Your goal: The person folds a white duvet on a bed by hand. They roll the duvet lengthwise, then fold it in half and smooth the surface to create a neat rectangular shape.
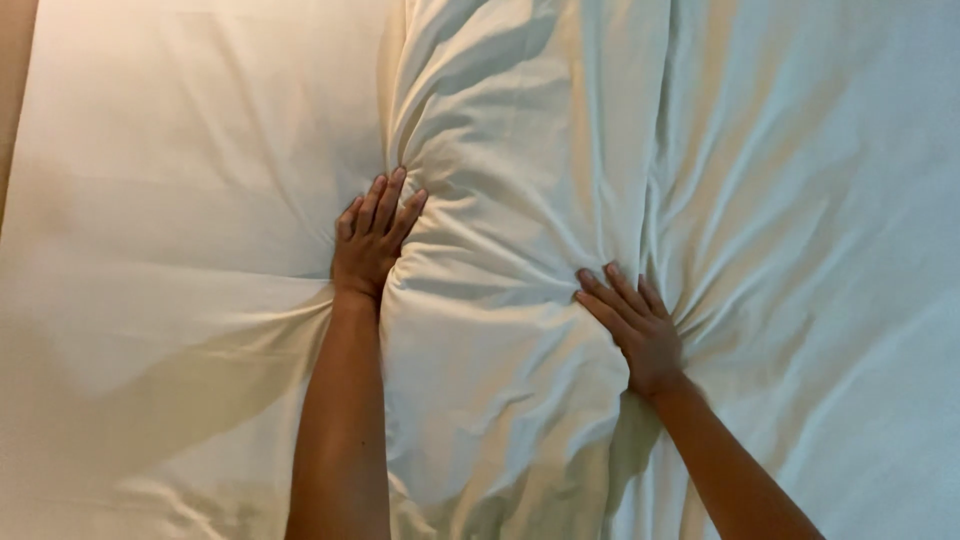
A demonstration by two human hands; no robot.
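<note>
Head view, looking straight down onto a bed: a white duvet [520, 230] covers most of the frame, bunched into a thick, puffy ridge that runs from the top of the picture down between the two arms. The left hand [370, 240] lies palm down at the left edge of that ridge, fingers stretched out and close together, pointing up and slightly right; it presses flat where the ridge meets the smoother sheet [190, 200], and grips nothing, though creases radiate from under its heel. The right hand [635, 325] rests palm down on the right flank of the ridge, fingers extended and a little spread, pointing up and left; the cloth puckers around its fingertips, but whether any fold is pinched beneath the palm cannot be told. The bulging fold thus sits between the hands, touching both, with the left hand higher in the frame than the right. To the right of the right hand the duvet lies flatter, crossed by long diagonal wrinkles. A narrow tan strip [12, 90] shows at the far left edge.
</note>
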